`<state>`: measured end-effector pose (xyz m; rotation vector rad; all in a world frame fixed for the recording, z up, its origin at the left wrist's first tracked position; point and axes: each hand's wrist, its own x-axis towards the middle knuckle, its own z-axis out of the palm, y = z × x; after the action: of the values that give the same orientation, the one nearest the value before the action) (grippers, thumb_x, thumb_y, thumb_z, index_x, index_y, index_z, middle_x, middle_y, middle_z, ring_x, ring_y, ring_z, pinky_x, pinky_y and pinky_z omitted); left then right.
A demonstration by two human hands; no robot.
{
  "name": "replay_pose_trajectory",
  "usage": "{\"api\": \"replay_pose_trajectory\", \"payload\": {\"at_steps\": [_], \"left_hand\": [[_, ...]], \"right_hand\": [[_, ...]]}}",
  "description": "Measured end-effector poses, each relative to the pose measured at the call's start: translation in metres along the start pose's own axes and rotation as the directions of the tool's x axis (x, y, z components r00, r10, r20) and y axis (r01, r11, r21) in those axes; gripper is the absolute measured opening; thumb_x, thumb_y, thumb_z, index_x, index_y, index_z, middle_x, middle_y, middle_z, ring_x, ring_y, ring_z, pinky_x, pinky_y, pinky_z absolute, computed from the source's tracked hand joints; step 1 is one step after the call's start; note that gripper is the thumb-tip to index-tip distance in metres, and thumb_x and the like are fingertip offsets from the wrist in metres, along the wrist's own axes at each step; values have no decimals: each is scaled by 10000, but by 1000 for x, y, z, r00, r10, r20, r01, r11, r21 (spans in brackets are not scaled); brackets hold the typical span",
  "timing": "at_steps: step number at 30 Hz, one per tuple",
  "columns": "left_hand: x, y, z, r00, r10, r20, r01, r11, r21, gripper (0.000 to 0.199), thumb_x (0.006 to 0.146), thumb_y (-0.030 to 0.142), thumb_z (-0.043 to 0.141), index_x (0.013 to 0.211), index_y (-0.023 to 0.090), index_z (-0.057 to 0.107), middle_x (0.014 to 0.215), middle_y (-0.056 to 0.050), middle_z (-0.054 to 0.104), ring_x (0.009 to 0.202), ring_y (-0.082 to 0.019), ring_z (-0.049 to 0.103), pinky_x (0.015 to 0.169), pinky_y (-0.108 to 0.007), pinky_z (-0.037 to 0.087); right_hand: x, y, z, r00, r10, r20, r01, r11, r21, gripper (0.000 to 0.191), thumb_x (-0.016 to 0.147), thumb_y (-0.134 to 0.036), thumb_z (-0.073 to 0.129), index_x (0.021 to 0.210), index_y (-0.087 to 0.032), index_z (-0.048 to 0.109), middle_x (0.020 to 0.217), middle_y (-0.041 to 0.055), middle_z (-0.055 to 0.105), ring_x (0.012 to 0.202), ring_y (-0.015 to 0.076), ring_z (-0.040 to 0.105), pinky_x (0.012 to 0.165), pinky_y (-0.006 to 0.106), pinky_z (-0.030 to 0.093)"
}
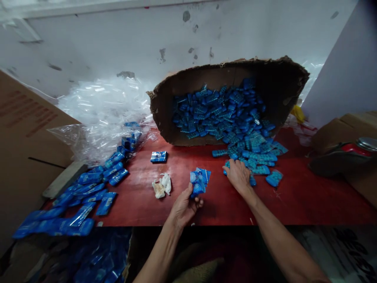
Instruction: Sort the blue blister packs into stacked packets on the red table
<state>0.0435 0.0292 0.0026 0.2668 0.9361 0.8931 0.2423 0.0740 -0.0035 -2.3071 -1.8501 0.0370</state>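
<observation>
My left hand (187,204), near the table's front edge, pinches a blue printed packet (199,181) between thumb and fingers. To the right, my right hand (239,175) reaches down with its fingers closed round a small blue packet (226,168) at the front of a loose pile. That pile of blue packets (256,151) spills out of a cardboard box (161,118) lying open toward me. A flat blue packet (159,157) rests on the red table (215,208) left of centre, with a crumpled white wad (162,186) in front of it.
Filled blue packets (91,184) lie heaped along the left side, beside clear plastic bags (108,104). Large cartons (26,129) stand at far left and right (350,129). A jar with a metal lid (366,144) is at the right. More packets (100,255) sit below the table edge.
</observation>
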Motion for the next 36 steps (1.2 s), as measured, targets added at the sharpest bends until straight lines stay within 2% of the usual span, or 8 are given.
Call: {"api": "replay_pose_trajectory", "payload": {"at_steps": [5, 10, 16, 20, 24, 29, 32, 36], "left_hand": [[-1, 0, -4, 995, 30, 99, -30, 1000, 0, 269, 700, 421, 576, 658, 175, 475, 462, 40, 485, 446, -89, 476, 470, -218, 385], [-3, 0, -6, 996, 33, 84, -34, 999, 9, 270, 697, 425, 575, 659, 169, 495, 478, 24, 507, 466, -107, 494, 496, -236, 392], [0, -3, -6, 988, 127, 92, -137, 984, 116, 287, 657, 413, 618, 671, 134, 552, 539, 9, 541, 464, -91, 463, 484, -239, 375], [5, -3, -9, 975, 209, 78, -223, 921, 321, 266, 643, 363, 644, 654, 104, 581, 535, 5, 553, 465, -69, 444, 477, -204, 337], [4, -4, -12, 981, 171, 94, -194, 909, 368, 231, 629, 315, 663, 684, 102, 595, 521, 9, 553, 454, -62, 444, 471, -190, 323], [-1, -7, -9, 989, 121, 89, -141, 952, 272, 240, 648, 326, 645, 633, 95, 581, 470, 8, 531, 425, -62, 442, 479, -199, 350], [-3, -6, -9, 992, 66, 104, -89, 968, 233, 272, 684, 364, 605, 627, 100, 571, 414, 10, 506, 412, -83, 466, 489, -218, 379], [-6, -6, -11, 994, 38, 99, -52, 988, 143, 266, 682, 382, 603, 639, 125, 550, 403, 19, 503, 422, -105, 504, 469, -217, 388]], "right_hand": [[-15, -5, 4, 969, -219, 115, 208, 973, 100, 168, 785, -254, 490, 938, -199, 532, 892, 78, 578, 845, 218, 513, 708, 310, 324], [-22, -8, -15, 971, -213, 107, 157, 911, 382, 405, 750, -319, 538, 1117, -165, 463, 992, 110, 557, 917, 238, 502, 761, 335, 344], [-36, -36, -37, 872, -406, 275, -142, 327, 934, 385, 765, -305, 496, 1126, -194, 424, 830, 7, 561, 719, 121, 532, 657, 243, 409], [-43, -47, -21, 814, -450, 367, -287, 237, 928, 375, 681, -207, 555, 1046, -183, 469, 694, -40, 511, 551, 79, 468, 515, 202, 364], [-47, -51, -5, 902, -291, 320, -277, 180, 944, 327, 666, -168, 540, 984, -178, 466, 648, -55, 483, 533, 77, 453, 502, 193, 360], [-54, -51, -8, 944, -234, 233, -157, 302, 940, 278, 746, -252, 494, 1013, -176, 468, 576, -61, 439, 506, 93, 437, 495, 205, 373], [-50, -40, -15, 972, -212, 98, 38, 557, 830, 287, 795, -311, 454, 1055, -192, 481, 706, -2, 536, 641, 138, 513, 616, 254, 411], [-41, -20, -11, 986, -165, 38, 144, 938, 316, 354, 741, -290, 557, 1081, -206, 506, 958, 103, 556, 922, 255, 492, 769, 364, 362]]}}
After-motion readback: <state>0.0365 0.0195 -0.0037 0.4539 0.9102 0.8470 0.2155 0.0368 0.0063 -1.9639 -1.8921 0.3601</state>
